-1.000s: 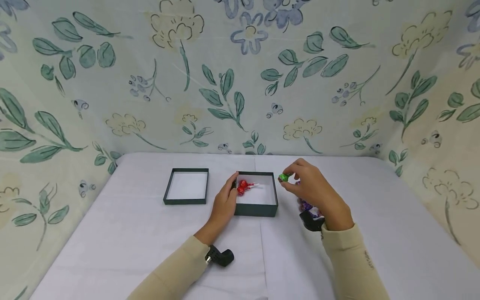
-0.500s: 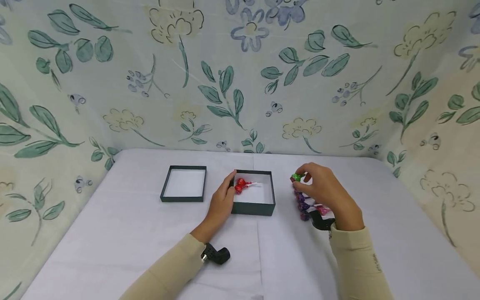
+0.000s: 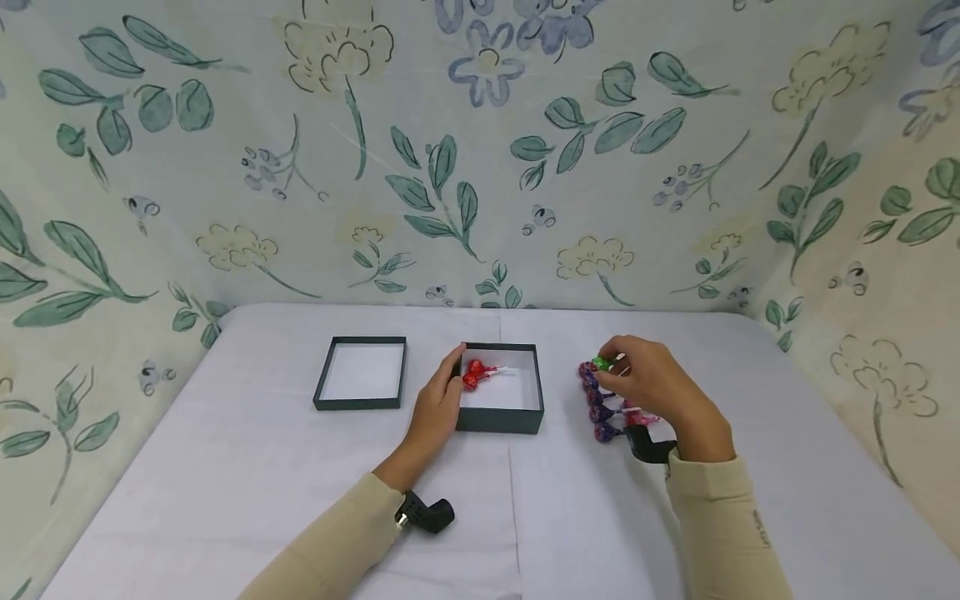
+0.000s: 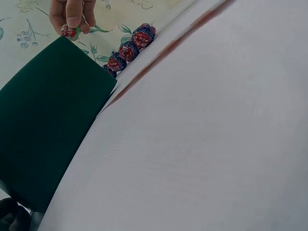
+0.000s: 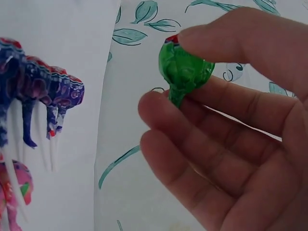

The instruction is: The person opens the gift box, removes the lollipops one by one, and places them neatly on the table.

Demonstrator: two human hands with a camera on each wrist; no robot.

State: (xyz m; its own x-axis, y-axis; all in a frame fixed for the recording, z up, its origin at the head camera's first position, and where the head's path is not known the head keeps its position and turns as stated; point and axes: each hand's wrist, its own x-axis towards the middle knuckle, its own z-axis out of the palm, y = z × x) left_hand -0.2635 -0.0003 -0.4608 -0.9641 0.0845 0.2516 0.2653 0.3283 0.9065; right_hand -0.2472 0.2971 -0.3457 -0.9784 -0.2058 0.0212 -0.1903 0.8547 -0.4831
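My right hand point(image 3: 652, 379) pinches a green-wrapped lollipop point(image 5: 185, 67) by its head, between thumb and fingers. It hovers at the far end of a row of purple-wrapped lollipops point(image 3: 597, 412) lying right of the box. My left hand point(image 3: 433, 408) rests along the left side of the open dark green box point(image 3: 498, 421), fingers fairly straight against the wall. Inside the box, near that wall, lie red lollipops point(image 3: 474, 375) with white sticks. In the left wrist view, the box's green side point(image 4: 53, 120) fills the left, with dark fingertips point(image 4: 14, 216) at the lower corner.
A shallow green-rimmed lid point(image 3: 360, 406) with a white inside lies left of the box. Pink lollipops point(image 3: 641, 417) lie partly under my right hand. White cloth point(image 3: 262, 467) covers the table, and a floral curtain point(image 3: 480, 167) hangs behind it.
My right hand has moved right with the green lollipop, from beside the box to the far end of the purple row. My left hand stays at the box, which keeps its place.
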